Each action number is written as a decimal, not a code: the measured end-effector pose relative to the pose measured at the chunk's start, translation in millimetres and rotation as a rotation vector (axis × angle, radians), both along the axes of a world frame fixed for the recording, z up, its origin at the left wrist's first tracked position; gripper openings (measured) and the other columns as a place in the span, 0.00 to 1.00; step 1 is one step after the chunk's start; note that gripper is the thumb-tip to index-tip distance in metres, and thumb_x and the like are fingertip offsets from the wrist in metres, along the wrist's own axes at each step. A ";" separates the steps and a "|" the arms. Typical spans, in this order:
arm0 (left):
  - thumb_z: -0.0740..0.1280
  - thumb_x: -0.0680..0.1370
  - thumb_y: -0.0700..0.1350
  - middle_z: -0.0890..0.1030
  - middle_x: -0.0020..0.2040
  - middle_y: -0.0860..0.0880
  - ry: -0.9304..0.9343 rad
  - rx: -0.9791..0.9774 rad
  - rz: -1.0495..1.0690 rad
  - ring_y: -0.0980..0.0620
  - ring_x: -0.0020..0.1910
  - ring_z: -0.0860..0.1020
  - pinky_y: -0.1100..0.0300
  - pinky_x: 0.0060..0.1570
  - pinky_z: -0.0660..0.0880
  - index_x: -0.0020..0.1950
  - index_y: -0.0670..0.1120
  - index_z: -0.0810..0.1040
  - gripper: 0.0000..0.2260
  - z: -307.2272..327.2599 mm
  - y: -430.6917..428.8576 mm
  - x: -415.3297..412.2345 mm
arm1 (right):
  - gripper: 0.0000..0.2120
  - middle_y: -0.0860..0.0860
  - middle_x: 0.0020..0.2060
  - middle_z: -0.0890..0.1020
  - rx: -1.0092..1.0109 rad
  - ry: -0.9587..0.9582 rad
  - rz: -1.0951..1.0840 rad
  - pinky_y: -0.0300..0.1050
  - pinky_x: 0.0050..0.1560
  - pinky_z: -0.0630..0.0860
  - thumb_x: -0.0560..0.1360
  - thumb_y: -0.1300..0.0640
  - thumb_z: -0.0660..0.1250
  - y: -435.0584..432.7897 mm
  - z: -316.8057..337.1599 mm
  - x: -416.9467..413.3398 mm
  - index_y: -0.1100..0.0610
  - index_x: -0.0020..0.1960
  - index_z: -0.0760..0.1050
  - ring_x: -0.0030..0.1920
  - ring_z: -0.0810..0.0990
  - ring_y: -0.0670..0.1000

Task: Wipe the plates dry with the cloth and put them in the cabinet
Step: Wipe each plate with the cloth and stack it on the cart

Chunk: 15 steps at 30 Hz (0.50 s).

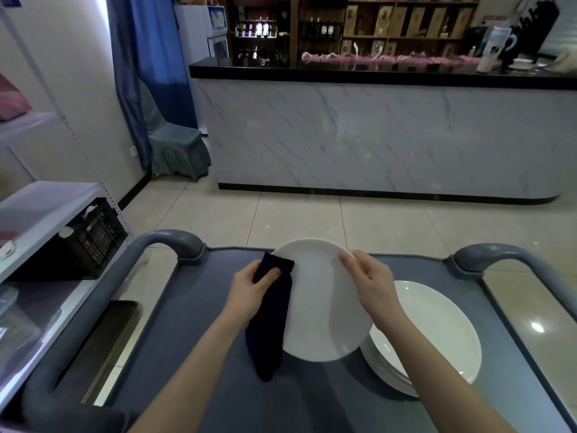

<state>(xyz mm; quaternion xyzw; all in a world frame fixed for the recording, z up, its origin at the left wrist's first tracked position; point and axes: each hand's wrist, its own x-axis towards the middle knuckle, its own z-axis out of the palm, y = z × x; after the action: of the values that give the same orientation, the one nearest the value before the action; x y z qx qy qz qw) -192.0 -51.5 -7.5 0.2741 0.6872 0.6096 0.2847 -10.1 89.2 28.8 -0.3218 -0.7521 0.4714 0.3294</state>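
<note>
You hold a white plate (321, 304) in both hands above the grey cart (212, 345), tilted so its face is turned toward you. Your left hand (249, 290) grips a dark cloth (273, 320) against the plate's left rim. The thumb presses the cloth onto the face, and the other fingers are curled round behind, mostly hidden. The cloth wraps the rim near the top left and hangs down loose past the plate's lower left edge. Its tail ends just above the cart top.

Your right hand (373, 284) pinches the upper right rim. The thumb lies flat along the face near the edge, and the fingers are folded over the back, out of sight. The plate's lower right edge overlaps a stack (437, 335) of white plates sitting on the right side of the cart. It looks lifted clear of them, though you can't be sure from this angle.

The cart's two curved handles (175, 242) rise at its far corners. To your left stands a white shelf (46, 201) with a black crate (96, 235) on one level. Across the tiled floor runs a marble-fronted counter (374, 135) with a black top. A covered chair (175, 145) stands beside a blue curtain (150, 57) at its left end.
</note>
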 end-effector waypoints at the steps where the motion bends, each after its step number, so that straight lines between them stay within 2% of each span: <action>1: 0.70 0.78 0.45 0.86 0.46 0.49 0.019 -0.016 -0.013 0.47 0.47 0.84 0.52 0.46 0.81 0.51 0.46 0.83 0.05 1.4 0.2 -1.7 | 0.16 0.44 0.29 0.71 0.014 -0.024 0.020 0.38 0.34 0.63 0.82 0.50 0.63 0.4 1.1 0.8 0.50 0.36 0.76 0.33 0.68 0.44; 3: 0.69 0.78 0.44 0.85 0.46 0.46 0.082 -0.039 -0.052 0.45 0.47 0.83 0.47 0.49 0.80 0.50 0.44 0.83 0.05 5.9 1.7 -4.9 | 0.16 0.43 0.30 0.76 0.082 -0.080 0.063 0.33 0.34 0.66 0.82 0.51 0.63 3.9 8.7 1.9 0.41 0.37 0.77 0.33 0.72 0.41; 5: 0.69 0.78 0.43 0.85 0.46 0.45 0.153 -0.040 -0.103 0.45 0.47 0.83 0.47 0.49 0.80 0.51 0.43 0.83 0.05 13.2 5.3 -6.8 | 0.12 0.44 0.36 0.79 0.149 -0.131 0.119 0.33 0.38 0.68 0.82 0.50 0.63 10.0 18.7 1.0 0.44 0.42 0.78 0.37 0.74 0.42; 8: 0.71 0.77 0.44 0.85 0.41 0.53 0.300 -0.060 -0.215 0.54 0.42 0.83 0.58 0.42 0.79 0.48 0.48 0.83 0.02 24.8 14.0 -7.0 | 0.10 0.47 0.38 0.81 0.269 -0.302 0.256 0.39 0.44 0.71 0.82 0.48 0.62 13.5 26.5 -7.8 0.49 0.47 0.79 0.41 0.77 0.46; 10: 0.71 0.77 0.45 0.83 0.38 0.57 0.365 -0.084 -0.289 0.61 0.37 0.80 0.67 0.36 0.74 0.44 0.54 0.81 0.04 28.9 19.2 -3.7 | 0.12 0.51 0.36 0.80 0.341 -0.409 0.305 0.46 0.45 0.72 0.82 0.47 0.62 10.9 27.2 -13.5 0.52 0.46 0.78 0.40 0.77 0.50; 12: 0.71 0.77 0.45 0.82 0.37 0.59 0.361 -0.074 -0.274 0.62 0.35 0.79 0.70 0.35 0.71 0.43 0.56 0.80 0.06 25.3 22.4 -0.9 | 0.12 0.53 0.37 0.81 0.362 -0.398 0.296 0.47 0.45 0.72 0.82 0.48 0.62 9.4 26.3 -14.4 0.54 0.47 0.79 0.41 0.77 0.52; 15: 0.71 0.77 0.48 0.82 0.37 0.59 0.294 -0.009 -0.094 0.61 0.36 0.79 0.69 0.35 0.73 0.44 0.52 0.80 0.02 15.8 20.3 2.8 | 0.13 0.54 0.36 0.80 0.246 -0.221 0.176 0.40 0.40 0.68 0.82 0.50 0.63 6.7 21.3 -8.8 0.57 0.45 0.80 0.37 0.74 0.49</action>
<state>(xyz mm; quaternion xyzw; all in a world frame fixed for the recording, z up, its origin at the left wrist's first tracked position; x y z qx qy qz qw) -189.2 -31.2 8.3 0.3909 0.7106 0.5459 0.2103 -18.9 95.9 50.1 -0.2618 -0.8610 0.3645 0.2392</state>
